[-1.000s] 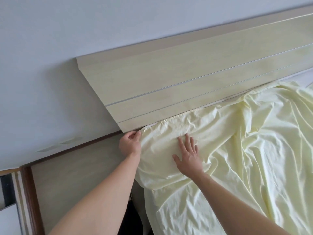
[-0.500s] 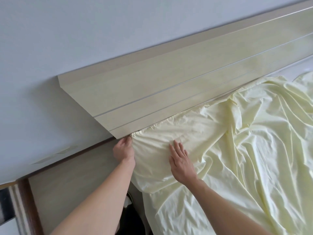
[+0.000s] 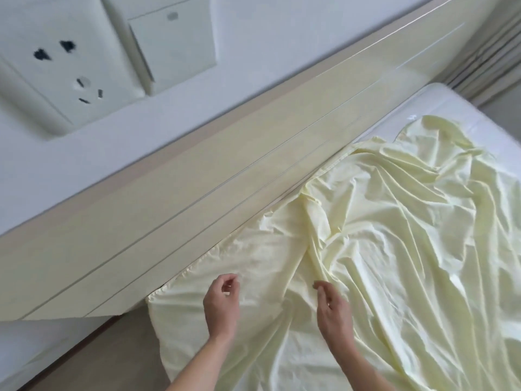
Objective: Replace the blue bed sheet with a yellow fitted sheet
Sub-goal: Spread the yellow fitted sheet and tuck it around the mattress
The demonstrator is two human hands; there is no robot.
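Observation:
The pale yellow fitted sheet [image 3: 380,249] lies crumpled over the mattress, its near corner pulled over the mattress corner [image 3: 180,314] beside the headboard. My left hand [image 3: 221,303] hovers above that corner with fingers loosely curled, holding nothing. To its right, my right hand [image 3: 334,306] hangs over a fold of the sheet, fingers relaxed, also holding nothing. The far right part of the white mattress [image 3: 465,108] is bare. No blue sheet is in view.
A light wooden headboard [image 3: 197,176] runs diagonally along the wall. A wall socket [image 3: 56,69] and a switch plate [image 3: 172,43] sit above it. A wooden bedside surface [image 3: 107,354] lies at the lower left; curtains [image 3: 485,52] hang at the far right.
Both hands have lifted off the sheet; the left let go of the corner edge by the headboard. The view has swung up and right, showing the socket and more of the bed.

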